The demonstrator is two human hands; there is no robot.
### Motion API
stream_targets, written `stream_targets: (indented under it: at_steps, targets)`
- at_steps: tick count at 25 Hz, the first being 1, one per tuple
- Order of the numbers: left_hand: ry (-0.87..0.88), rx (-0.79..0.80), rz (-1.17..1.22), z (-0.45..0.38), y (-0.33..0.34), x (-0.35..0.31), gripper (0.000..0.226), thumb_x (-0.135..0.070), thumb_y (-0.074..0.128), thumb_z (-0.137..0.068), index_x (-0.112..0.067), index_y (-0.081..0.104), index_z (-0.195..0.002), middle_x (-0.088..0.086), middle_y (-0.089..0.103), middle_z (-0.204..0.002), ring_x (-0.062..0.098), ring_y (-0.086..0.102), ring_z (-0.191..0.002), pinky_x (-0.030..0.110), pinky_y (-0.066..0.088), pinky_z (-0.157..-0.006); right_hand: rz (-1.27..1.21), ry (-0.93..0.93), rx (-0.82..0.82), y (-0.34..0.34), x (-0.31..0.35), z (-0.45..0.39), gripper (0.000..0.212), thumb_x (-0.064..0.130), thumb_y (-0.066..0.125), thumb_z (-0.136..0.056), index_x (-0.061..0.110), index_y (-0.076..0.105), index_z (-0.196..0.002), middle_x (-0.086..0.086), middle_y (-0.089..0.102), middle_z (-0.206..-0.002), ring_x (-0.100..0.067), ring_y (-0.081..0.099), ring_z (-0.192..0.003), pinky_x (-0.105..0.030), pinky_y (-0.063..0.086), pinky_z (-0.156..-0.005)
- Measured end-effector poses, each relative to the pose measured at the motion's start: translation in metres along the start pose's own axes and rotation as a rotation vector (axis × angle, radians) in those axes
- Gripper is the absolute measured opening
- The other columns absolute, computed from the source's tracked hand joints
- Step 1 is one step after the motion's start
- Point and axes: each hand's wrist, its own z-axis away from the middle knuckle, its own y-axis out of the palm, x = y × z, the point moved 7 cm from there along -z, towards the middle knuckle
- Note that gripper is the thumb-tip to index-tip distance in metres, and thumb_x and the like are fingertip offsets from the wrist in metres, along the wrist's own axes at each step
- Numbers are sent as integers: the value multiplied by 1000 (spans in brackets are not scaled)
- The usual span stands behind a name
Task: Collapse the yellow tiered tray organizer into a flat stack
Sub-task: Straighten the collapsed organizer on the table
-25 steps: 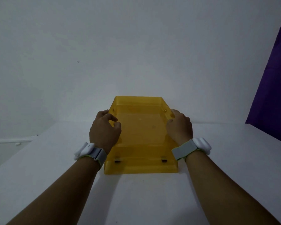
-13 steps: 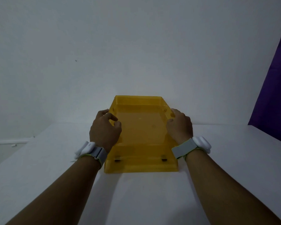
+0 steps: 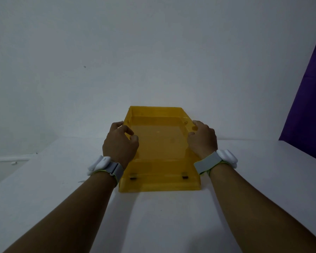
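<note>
The yellow tiered tray organizer [image 3: 160, 148] stands on the white table [image 3: 164, 216], translucent amber plastic, its trays stepped back away from me. Two small dark clips show near its front edge. My left hand [image 3: 119, 144] grips the left side wall of the upper tray, fingers curled over the rim. My right hand [image 3: 202, 139] holds the right side wall, fingertips on the rim. Both wrists wear grey bands with white devices. The lower trays are largely hidden under the top one.
A plain grey-white wall [image 3: 153, 61] rises just behind the table. A purple curtain [image 3: 310, 106] hangs at the right edge. The table's left edge drops off toward a white ledge [image 3: 9, 159].
Both hands stay on the organizer's sides with almost no movement. The right hand's fingers have spread slightly along the rim.
</note>
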Motion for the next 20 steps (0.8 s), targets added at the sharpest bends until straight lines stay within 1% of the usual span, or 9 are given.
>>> stream_targets:
  at_steps: [4,7,10,12,14,16,18,20]
  targets:
    - [0,7,-9,-1,1,0,12,-32,67,-82,-22,71,-87,-5,56,-141,15,55,-83,30,46,-70,-6,-3,-6,0,0,-2,37,9,52,-89,10,63,-124,-16,69,-114,-39,62,-102,-40,51,-83]
    - [-3,7,-16,-1,1,-2,12,-32,66,-82,-22,71,-88,-5,56,-140,14,53,-81,31,48,-70,-12,-11,-17,0,-2,-4,37,10,54,-88,10,64,-124,-16,70,-113,-39,62,-101,-39,51,-82]
    - [-5,7,-13,0,1,-3,14,-31,65,-82,-22,70,-91,-5,57,-138,18,59,-84,33,52,-72,-30,-19,-54,1,-4,-5,38,12,56,-87,9,65,-124,-15,70,-114,-37,63,-102,-38,51,-82]
    - [7,-7,13,2,-1,-4,17,-30,65,-83,-20,70,-96,-2,58,-134,17,55,-83,32,49,-71,-44,-16,-67,3,-7,-5,41,17,57,-87,12,64,-128,-13,68,-120,-34,62,-107,-37,51,-85]
    - [9,-46,68,4,-7,-7,20,-29,65,-83,-18,70,-99,-1,60,-130,13,50,-83,30,43,-70,-55,-5,-59,4,-8,-5,43,20,59,-87,14,63,-130,-12,66,-124,-32,61,-110,-35,49,-86]
    - [24,-80,123,6,-14,-10,22,-27,65,-84,-16,70,-101,1,60,-125,15,54,-91,29,41,-73,-59,2,-32,4,-8,-6,44,22,60,-88,14,61,-131,-11,63,-127,-32,60,-113,-35,48,-88]
    - [56,-88,169,7,-18,-14,24,-27,63,-83,-14,70,-101,4,61,-120,23,60,-101,34,47,-79,-40,1,13,4,-8,-6,48,24,60,-88,14,58,-135,-12,60,-130,-32,58,-115,-36,48,-89]
    - [69,-89,180,8,-23,-17,27,-29,60,-82,-13,69,-101,6,63,-118,27,61,-104,43,51,-87,-27,3,53,4,-8,-2,53,26,61,-87,16,54,-138,-13,54,-133,-33,57,-116,-38,49,-91]
